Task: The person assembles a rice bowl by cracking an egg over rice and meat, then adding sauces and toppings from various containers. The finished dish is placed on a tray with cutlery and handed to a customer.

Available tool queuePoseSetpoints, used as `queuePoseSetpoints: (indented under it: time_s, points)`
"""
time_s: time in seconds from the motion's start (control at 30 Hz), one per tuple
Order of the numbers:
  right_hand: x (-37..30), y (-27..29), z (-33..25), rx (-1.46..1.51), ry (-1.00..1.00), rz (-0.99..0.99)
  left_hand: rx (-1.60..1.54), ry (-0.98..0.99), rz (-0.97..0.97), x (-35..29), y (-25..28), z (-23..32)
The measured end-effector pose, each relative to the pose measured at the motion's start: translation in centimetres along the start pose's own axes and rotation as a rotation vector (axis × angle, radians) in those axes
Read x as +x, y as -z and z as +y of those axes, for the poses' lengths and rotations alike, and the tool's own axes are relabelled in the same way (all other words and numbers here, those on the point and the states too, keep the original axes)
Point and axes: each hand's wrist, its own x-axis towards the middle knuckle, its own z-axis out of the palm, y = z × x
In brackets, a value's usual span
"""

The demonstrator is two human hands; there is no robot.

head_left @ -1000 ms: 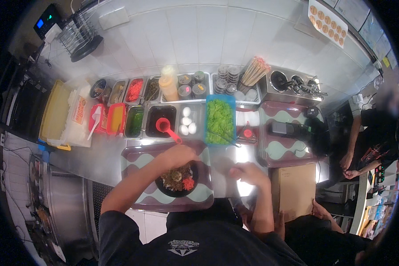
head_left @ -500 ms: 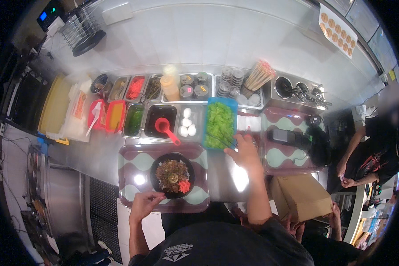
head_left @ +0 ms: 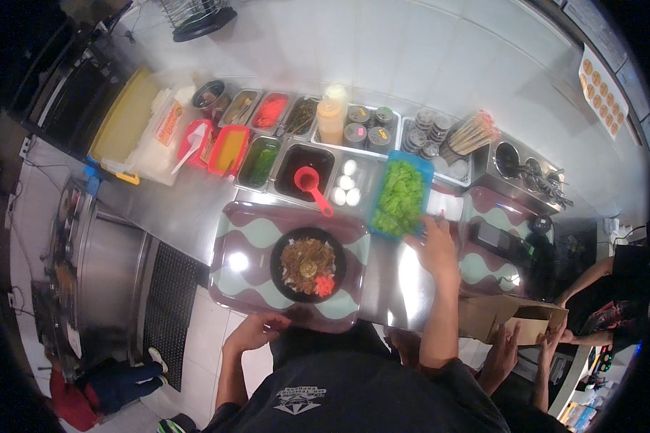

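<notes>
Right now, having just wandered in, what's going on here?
A person in a black shirt has their right hand at a blue tub of green lettuce. Their left hand is by the near edge of a purple-and-green tray bearing a round black bowl of brown and red food. On the right, another person's hands are at a brown cardboard box.

White lettering (head_left: 302, 394) is standing above an emblem (head_left: 296, 409) on the black shirt (head_left: 368, 393), orange print (head_left: 170, 123) is showing on the pale pack (head_left: 157, 144), small pink and orange labels (head_left: 382, 134) are marking the jars (head_left: 354, 141), and a white sheet (head_left: 604, 94) is bearing rows of orange discs (head_left: 596, 77), their marks too small to read.
</notes>
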Motion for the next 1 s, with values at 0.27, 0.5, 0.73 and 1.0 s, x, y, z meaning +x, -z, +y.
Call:
queuePoseSetpoints:
  time_s: [0.27,0.5,0.73,1.0]
  points:
    - [4.1,3.0,3.6,-0.05,0.16,0.412,0.175,0.086,-0.013,0.6,2.2,-1.2]
    - [11.2,7.2,11.9,0.048,0.024,0.455,0.079,0.362,-0.213,0.6,4.3,0.2]
    - [14.8,-1.1,14.5,-0.746,0.308,0.158,0.095,0.195,-0.09,0.2,4.7,-2.1]
    - [15.5,-1.1,15.8,-0.961,0.398,0.033,0.141,0.428,-0.07,-2.1,4.9,-4.1]
